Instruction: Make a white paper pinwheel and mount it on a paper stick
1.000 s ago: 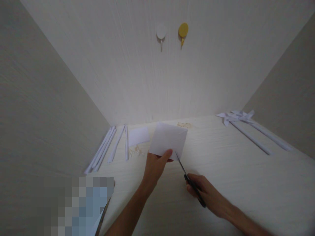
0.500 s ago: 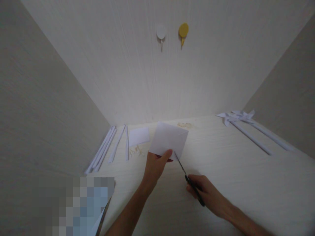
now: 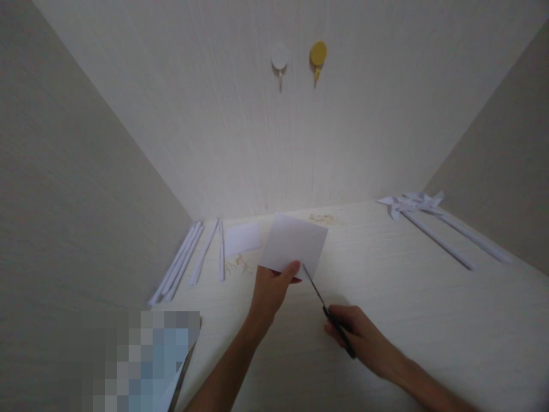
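Scissors (image 3: 337,330), one pair, meet one held sheet (image 3: 294,242) below two hooks (image 3: 318,53).

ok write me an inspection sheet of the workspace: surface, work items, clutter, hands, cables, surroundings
surface: pale, streaked tabletop
work items: white sheet; dark-handled scissors, blade at the sheet's lower right part
clutter: rolled paper sticks, flat paper and small pale bits at left; folded paper pinwheels on sticks at far right
hands: left hand grips the sheet, right hand the scissors
cables: nothing seen
surroundings: back wall with white hook and yellow hook; side walls; pixelated patch at lower left
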Demonstrator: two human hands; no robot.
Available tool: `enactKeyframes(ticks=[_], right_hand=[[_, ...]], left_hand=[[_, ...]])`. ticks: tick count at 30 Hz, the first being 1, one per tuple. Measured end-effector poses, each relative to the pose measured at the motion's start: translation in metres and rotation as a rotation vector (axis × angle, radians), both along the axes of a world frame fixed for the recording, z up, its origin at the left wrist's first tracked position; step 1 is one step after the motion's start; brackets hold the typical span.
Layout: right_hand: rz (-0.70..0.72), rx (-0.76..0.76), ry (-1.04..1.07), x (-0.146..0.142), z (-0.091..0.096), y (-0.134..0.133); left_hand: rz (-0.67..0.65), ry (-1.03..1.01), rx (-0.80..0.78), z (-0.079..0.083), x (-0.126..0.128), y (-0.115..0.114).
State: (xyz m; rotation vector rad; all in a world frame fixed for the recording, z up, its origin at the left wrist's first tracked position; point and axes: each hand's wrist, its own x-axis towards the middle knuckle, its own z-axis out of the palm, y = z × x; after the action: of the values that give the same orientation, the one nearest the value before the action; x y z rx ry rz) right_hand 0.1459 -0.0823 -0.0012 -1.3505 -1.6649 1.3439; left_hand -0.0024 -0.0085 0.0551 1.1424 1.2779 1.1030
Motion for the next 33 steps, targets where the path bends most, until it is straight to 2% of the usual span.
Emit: enactKeyframes(ticks=[4, 14, 33], right_hand=[[0.001, -0.019, 0.009, -0.001, 0.0, -0.001], [-0.036, 0.052, -0.024, -0.002, 0.0, 0.0], [-0.06, 0.024, 0.007, -0.001, -0.003, 0.0]], left_hand=[[-0.022, -0.007, 0.006, 0.0, -0.001, 0.0], [-0.104, 0.021, 0.0, -0.005, 0.007, -0.007], [-0.107, 0.022, -0.018, -0.009, 0.009, -0.008]])
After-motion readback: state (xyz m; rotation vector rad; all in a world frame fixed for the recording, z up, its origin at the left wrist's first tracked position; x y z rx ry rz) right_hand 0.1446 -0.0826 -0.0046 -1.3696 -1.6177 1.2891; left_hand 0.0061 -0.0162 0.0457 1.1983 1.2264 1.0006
